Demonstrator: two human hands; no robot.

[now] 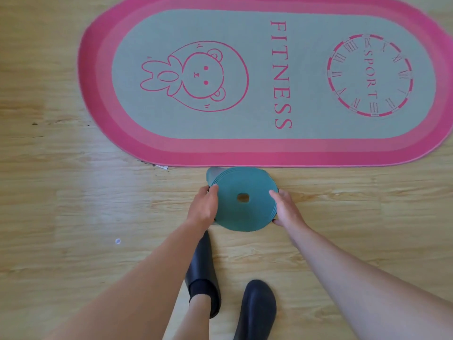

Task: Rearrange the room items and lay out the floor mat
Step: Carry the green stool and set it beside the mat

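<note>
A pink-bordered oval floor mat (257,148) with a grey-green centre, a bunny drawing, the word FITNESS and a clock print lies flat on the wooden floor across the upper half of the view. Just below its near edge sits a stack of teal discs (245,212) with a hole in the middle. My left hand (204,207) grips the stack's left rim, thumb on top. My right hand (285,208) holds the right rim, fingers on top and thumb tucked under the edge.
My two feet in dark slippers (257,307) stand on the light wooden floor (73,204) right below the discs. A small white tag (161,166) peeks from under the mat's near edge. A tiny pale speck (118,241) lies at the left.
</note>
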